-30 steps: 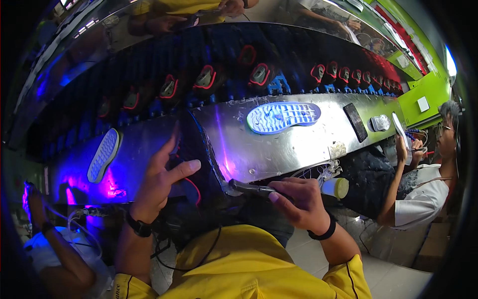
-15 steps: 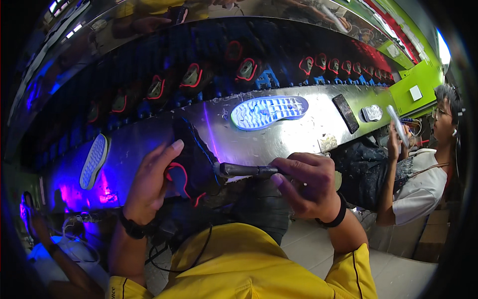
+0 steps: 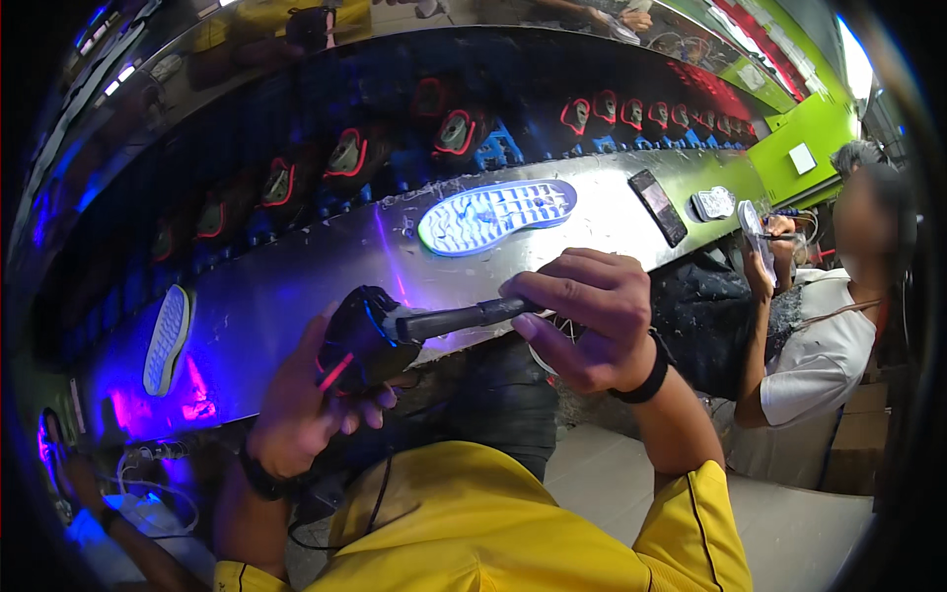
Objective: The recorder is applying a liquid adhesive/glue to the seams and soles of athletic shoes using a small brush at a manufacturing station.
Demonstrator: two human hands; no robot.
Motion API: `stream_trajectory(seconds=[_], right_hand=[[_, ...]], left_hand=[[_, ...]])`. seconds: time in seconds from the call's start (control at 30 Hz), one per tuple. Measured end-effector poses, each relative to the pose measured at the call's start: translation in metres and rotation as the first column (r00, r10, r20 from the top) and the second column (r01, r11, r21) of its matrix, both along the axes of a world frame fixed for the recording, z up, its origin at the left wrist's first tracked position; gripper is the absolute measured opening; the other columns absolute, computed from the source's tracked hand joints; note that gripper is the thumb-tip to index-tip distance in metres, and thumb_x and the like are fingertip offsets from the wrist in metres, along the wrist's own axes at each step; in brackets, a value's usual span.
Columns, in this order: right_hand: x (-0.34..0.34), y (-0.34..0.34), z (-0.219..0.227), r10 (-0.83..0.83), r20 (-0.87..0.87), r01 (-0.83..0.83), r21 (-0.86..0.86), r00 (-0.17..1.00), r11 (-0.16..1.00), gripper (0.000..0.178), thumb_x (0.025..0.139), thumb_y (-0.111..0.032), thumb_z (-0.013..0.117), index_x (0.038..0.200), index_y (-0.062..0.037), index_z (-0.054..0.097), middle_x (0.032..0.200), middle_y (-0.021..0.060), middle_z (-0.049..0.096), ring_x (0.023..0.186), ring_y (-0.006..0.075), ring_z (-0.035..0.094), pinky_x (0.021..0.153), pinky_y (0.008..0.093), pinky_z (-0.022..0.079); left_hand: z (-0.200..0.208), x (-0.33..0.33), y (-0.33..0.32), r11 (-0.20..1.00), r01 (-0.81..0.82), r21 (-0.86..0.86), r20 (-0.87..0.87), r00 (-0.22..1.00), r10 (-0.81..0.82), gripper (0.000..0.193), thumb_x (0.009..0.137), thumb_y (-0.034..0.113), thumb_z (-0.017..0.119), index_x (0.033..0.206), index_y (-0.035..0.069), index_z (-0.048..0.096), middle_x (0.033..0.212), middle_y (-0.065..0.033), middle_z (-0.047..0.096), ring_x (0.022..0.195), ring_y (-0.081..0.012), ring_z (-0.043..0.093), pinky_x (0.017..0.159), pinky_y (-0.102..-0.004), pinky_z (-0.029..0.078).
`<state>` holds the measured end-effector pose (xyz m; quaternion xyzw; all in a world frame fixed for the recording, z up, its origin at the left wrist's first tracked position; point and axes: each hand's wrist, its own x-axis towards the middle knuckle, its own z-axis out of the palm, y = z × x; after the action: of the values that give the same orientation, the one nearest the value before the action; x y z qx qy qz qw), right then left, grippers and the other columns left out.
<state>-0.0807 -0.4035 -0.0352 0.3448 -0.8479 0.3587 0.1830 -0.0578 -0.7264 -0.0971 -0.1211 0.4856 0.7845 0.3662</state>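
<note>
My left hand (image 3: 296,429) is wrapped round a black shoe upper (image 3: 357,345) with red trim and a thin blue line near its edge. The fingers curl beneath it, and part of the upper is hidden by them. In my right hand (image 3: 597,316) is a dark-handled brush (image 3: 454,322), pinched between thumb and fingers. Its pale bristle end touches the side of the upper. Beyond my hands, a white and blue shoe sole (image 3: 498,217) lies tread pattern up on the metal bench (image 3: 286,286). Another pale sole (image 3: 168,340) lies at the bench's left.
A dark phone-like slab (image 3: 658,207) and a small pale object (image 3: 712,203) lie on the bench at right. Behind the bench runs a dark rack with several red-trimmed uppers (image 3: 347,153). A co-worker (image 3: 819,345) at right holds a pale sole; another person's arm (image 3: 89,493) shows at lower left.
The upper has been turned in my left hand, whose fingers now wrap underneath it. The brush has shifted slightly left with its tip on the upper. My view has swung a little right.
</note>
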Motion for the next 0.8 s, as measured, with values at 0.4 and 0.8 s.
stream_trajectory(seconds=[0.4, 0.8], right_hand=[[0.004, 0.001, -0.041, 0.031, 0.239, 0.032, -0.254, 0.970, 0.967, 0.029, 0.090, -0.017, 0.071, 0.107, 0.0053, 0.079, 0.078, 0.0143, 0.071, 0.062, 0.0219, 0.064, 0.061, 0.0337, 0.049], [0.029, 0.019, -0.083, -0.119, 0.385, 0.231, -0.260, 0.915, 0.938, 0.021, 0.090, -0.014, 0.077, 0.102, 0.0034, 0.078, 0.073, 0.0140, 0.066, 0.061, 0.0241, 0.061, 0.057, 0.0357, 0.046]], left_hand=[[-0.018, 0.014, -0.005, 0.910, -0.094, 0.404, 0.414, 0.906, -0.090, 0.065, 0.109, 0.051, 0.041, 0.138, -0.006, 0.055, 0.096, -0.0281, 0.070, 0.073, -0.0338, 0.076, 0.050, -0.0315, 0.061], [-0.019, 0.012, 0.008, 0.905, -0.068, 0.420, 0.433, 0.891, -0.134, 0.065, 0.109, 0.054, 0.040, 0.132, -0.004, 0.059, 0.099, -0.0262, 0.070, 0.079, -0.0322, 0.075, 0.063, -0.0340, 0.063]])
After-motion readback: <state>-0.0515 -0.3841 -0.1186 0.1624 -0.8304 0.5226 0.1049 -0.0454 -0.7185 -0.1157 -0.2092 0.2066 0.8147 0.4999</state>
